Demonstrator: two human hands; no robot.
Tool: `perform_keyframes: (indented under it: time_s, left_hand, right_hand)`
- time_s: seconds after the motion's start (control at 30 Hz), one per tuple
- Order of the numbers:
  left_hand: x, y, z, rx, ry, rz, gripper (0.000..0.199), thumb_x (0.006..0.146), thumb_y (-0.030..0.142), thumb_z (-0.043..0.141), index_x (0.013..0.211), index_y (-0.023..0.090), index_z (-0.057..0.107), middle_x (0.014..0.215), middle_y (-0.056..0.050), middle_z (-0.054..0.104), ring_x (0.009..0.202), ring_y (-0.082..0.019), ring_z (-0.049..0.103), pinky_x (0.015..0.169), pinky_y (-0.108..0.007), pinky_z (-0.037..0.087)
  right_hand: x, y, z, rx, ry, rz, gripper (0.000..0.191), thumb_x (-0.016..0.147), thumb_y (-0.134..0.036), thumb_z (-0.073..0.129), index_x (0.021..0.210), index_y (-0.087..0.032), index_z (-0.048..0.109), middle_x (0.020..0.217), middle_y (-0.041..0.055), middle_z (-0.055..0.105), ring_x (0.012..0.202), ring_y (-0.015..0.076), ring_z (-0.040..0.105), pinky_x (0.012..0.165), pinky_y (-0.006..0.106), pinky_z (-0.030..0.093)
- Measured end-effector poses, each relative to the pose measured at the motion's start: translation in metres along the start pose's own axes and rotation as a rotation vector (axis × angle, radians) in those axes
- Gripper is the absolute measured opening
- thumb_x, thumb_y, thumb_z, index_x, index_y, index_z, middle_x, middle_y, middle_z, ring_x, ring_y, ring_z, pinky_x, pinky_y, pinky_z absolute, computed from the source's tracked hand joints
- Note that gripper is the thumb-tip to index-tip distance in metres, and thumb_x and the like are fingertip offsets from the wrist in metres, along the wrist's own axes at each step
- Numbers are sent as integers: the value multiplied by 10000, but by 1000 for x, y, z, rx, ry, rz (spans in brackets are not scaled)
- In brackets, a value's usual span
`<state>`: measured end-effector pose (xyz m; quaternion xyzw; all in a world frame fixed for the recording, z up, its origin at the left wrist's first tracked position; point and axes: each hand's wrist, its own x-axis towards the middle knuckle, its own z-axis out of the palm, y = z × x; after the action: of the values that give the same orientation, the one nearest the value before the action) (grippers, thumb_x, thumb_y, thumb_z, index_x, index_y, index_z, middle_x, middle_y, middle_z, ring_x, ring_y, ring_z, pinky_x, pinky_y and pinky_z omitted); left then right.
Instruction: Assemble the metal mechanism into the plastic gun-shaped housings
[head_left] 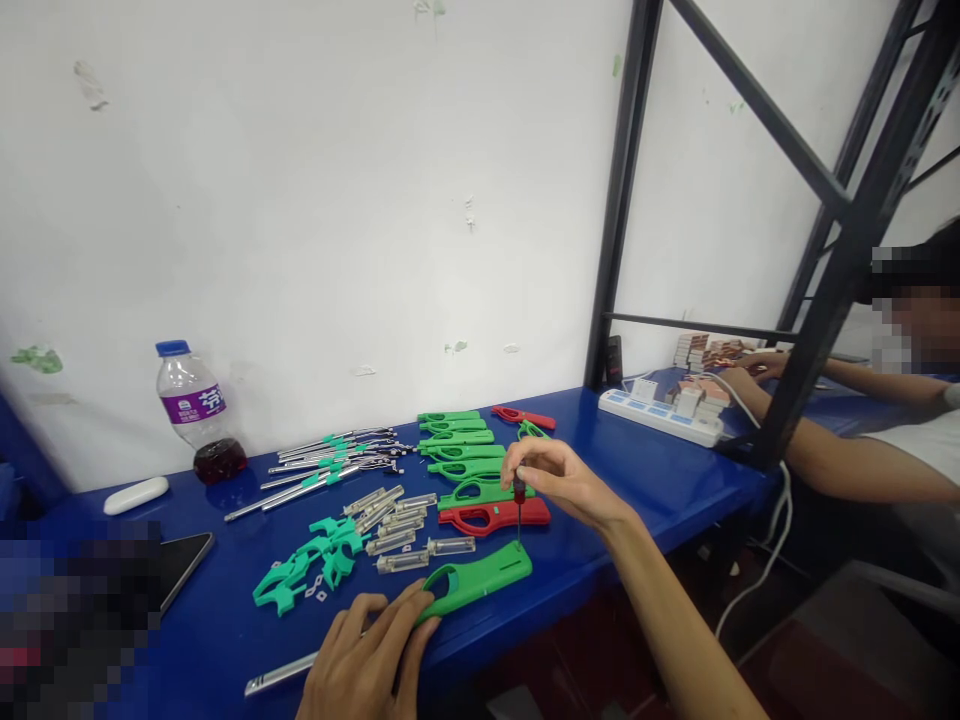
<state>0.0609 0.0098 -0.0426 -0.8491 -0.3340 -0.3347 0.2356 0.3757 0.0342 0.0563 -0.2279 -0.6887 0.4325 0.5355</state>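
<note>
My left hand [367, 650] is closed around the front part of a green long-nosed lighter [484, 582] near the table's front edge. The lighter's silver barrel [281, 675] sticks out to the left, past my fingers. In my right hand [562, 482] is a small screwdriver [519, 495] with a dark red handle, pinched between the fingers and held upright. Its tip meets the far right end of the lighter's handle; any screw there is too small to make out. Just behind lies a red lighter casing [517, 513], with several green casings [466, 467] lined up beyond it.
On the blue table [247, 580] lie teal trigger pieces [341, 545], clear fuel tanks [405, 525] and silver barrels with wires [300, 485]. A drink bottle [195, 405] stands near the wall. Rightward are a power strip [660, 417], a black rack post [622, 200] and another person's arm [817, 450].
</note>
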Motion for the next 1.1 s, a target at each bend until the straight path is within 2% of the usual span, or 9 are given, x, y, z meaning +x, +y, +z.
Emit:
perform_keyframes:
  time_s: [0.13,0.27,0.37,0.47,0.53,0.67,0.83,0.97,1.1]
  left_hand:
    - [-1,-1,0,-2,2,-2,318,1063,413,525,1310,276,672,1141,49,804,912,-197,713,748,-320,643]
    - [1,-1,0,2,10,-2,315,1065,417,521,1298,273,676,1120,44,807,906,-197,714,747,-320,638]
    - [2,0,0,-14,15,-9,306,1070,408,516,1290,271,677,1115,42,806,895,-189,709,746,-310,628]
    - [2,1,-1,-31,15,-11,300,1072,391,515,1295,269,674,1126,41,805,900,-186,706,751,-300,618]
    - [2,0,-2,-33,15,-8,297,1069,387,522,1297,271,673,1130,41,805,902,-188,706,756,-302,616]
    - [3,0,-1,-34,10,-4,295,1066,383,531,1293,266,676,1136,35,805,906,-189,706,759,-301,622]
    - [2,0,-2,-22,-3,-7,296,1063,388,537,1304,278,670,1148,48,801,911,-189,708,755,-314,632]
    - [2,0,-3,-31,-1,-12,304,1069,392,525,1310,273,665,1127,43,802,908,-185,706,744,-307,629]
    - [3,0,-2,-48,16,-5,292,1071,380,523,1293,263,672,1121,37,803,890,-179,702,739,-299,620]
  right_hand:
    - [0,2,-2,36,-8,-56,319,910,-540,841,926,-228,775,1057,55,625,957,216,618,884,351,507]
    - [1,6,-2,26,31,-52,235,1031,-460,731,991,-230,758,926,38,647,859,183,624,775,302,498]
    - [2,5,0,7,41,-37,305,1089,-501,628,1008,-221,719,950,58,683,873,195,638,787,316,505]
    - [3,5,1,-17,70,-57,376,1015,-577,715,921,-213,711,982,51,659,897,195,611,822,312,498]
    - [4,5,1,-39,89,-54,329,978,-536,782,925,-216,728,953,36,645,864,183,595,788,293,488]
    - [5,4,2,-67,102,-7,323,1066,-536,648,1058,-225,734,942,56,680,877,212,628,798,327,502]
    - [6,4,2,-92,148,-23,336,980,-548,763,930,-218,722,928,43,657,851,205,606,768,315,491]
    - [5,3,3,-76,145,-8,290,1051,-525,671,1094,-239,692,932,41,694,847,202,640,786,326,505]
    - [6,3,3,-88,181,-27,331,987,-539,756,924,-230,656,956,31,668,855,190,620,768,303,494]
